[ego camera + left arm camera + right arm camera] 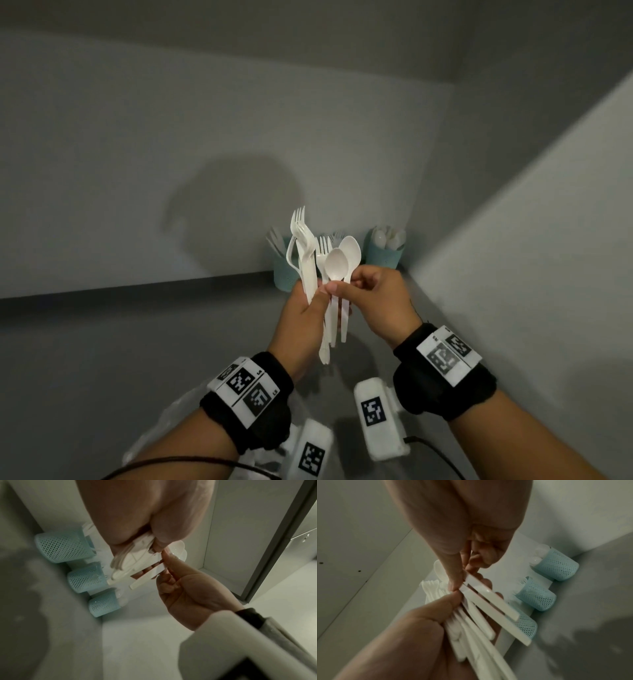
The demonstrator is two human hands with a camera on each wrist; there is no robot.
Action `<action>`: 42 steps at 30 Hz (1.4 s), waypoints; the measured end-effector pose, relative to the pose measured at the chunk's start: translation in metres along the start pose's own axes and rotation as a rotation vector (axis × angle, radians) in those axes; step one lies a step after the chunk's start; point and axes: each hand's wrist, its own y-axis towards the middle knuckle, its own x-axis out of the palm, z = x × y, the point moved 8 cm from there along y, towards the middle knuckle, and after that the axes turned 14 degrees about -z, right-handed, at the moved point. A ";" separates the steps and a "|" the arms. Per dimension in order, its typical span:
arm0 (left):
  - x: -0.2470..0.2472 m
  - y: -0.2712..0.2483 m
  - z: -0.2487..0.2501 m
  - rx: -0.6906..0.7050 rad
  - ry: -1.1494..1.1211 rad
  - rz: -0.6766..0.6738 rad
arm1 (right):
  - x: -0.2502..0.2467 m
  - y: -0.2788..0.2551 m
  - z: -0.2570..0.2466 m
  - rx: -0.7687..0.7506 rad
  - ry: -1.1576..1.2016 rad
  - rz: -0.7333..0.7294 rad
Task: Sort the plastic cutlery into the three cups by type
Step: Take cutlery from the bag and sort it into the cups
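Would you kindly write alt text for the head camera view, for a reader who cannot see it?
A person's left hand grips a fanned bunch of white plastic forks and spoons while the right hand pinches the two spoons at their handles. Behind them, pale blue mesh cups already holding cutlery stand in the corner of a grey counter.

white cutlery [310, 270] in both hands [346, 308]

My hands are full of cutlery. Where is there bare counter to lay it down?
Bare counter lies left of the cups, along the back wall. The right corner is crowded with cups, and a plastic bag sits near the left hand.
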 end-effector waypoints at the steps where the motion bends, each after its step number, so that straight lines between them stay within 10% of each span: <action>1: 0.002 0.007 -0.002 0.001 0.026 0.009 | -0.005 0.004 0.004 0.007 0.002 -0.019; 10: 0.002 0.074 -0.039 -0.074 -0.042 0.159 | -0.091 0.073 0.046 0.171 0.130 -0.086; 19: -0.014 0.137 -0.073 -0.057 -0.118 0.245 | -0.221 0.218 0.094 0.252 -0.243 0.203; 33: -0.012 0.145 -0.083 -0.082 -0.053 0.231 | -0.206 0.258 0.146 0.455 -0.641 -0.022; 39: -0.005 0.129 -0.067 -0.066 -0.093 0.177 | -0.164 0.198 0.069 0.108 -0.506 0.017; 42: 0.013 0.117 -0.056 -0.072 -0.212 0.067 | -0.084 0.140 0.044 -0.025 -0.280 -0.452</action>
